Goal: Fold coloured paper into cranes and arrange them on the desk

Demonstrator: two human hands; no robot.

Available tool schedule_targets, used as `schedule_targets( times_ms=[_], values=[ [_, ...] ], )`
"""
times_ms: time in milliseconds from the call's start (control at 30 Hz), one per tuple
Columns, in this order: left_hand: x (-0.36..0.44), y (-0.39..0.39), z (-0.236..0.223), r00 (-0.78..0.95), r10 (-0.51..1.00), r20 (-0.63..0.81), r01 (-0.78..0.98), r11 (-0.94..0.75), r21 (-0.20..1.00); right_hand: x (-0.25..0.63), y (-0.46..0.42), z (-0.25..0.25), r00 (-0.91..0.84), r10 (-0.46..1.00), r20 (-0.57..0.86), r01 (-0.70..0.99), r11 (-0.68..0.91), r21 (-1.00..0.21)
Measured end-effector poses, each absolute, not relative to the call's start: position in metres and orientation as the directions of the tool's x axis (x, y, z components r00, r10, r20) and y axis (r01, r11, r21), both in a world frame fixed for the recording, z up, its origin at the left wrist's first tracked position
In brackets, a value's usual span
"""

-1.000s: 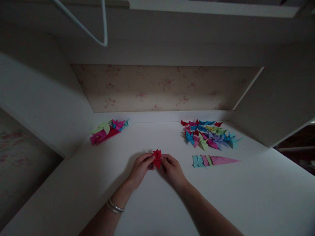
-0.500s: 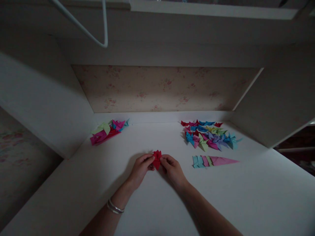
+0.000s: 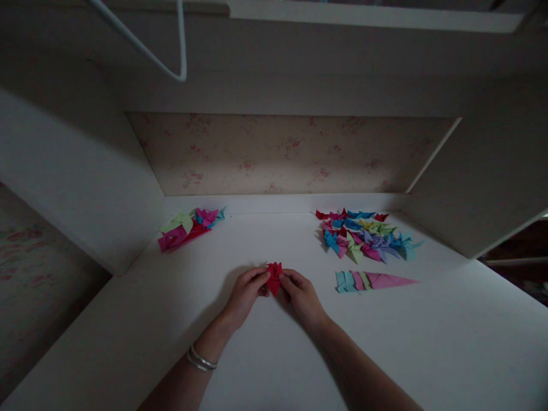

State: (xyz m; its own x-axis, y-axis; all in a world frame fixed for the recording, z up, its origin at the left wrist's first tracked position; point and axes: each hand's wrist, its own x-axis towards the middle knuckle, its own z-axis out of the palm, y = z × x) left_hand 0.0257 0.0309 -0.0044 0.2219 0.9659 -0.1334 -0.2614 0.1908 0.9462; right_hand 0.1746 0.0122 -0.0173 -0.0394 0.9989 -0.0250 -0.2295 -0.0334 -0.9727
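Observation:
A small red folded paper piece [image 3: 273, 276] is held just above the white desk [image 3: 428, 342] in the middle of the view. My left hand [image 3: 245, 293] pinches its left side, with thumb and fingers closed on it. My right hand [image 3: 301, 294] pinches its right side the same way. A silver bracelet [image 3: 200, 359] sits on my left wrist. Both forearms come in from the bottom edge.
A pile of folded paper pieces in pink, green and blue [image 3: 188, 228] lies at the back left. Several coloured folded pieces [image 3: 366, 235] lie in rows at the back right, with a row of flat folded strips [image 3: 372, 280] in front. Cabinet walls flank the desk; a white bar [image 3: 175, 63] hangs overhead.
Both hands stay pinched on the red paper piece in nearly the same spot; only a slight shift of the view and fingers shows.

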Motion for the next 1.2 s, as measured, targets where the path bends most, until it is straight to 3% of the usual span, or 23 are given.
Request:
schedule_targets(
  times_ms=[633, 1200],
  values=[
    [0.026, 0.031, -0.005, 0.232, 0.963, -0.136, -0.284, 0.201, 0.938, 0.173, 0.012, -0.016, -0.036, 0.999, -0.030, -0.226, -0.037, -0.973],
    [0.026, 0.028, 0.002, 0.262, 0.957, -0.121, -0.192, 0.175, 0.966, 0.181, 0.009, -0.007, 0.049, 0.998, -0.036, -0.267, -0.022, -0.963]
  ],
)
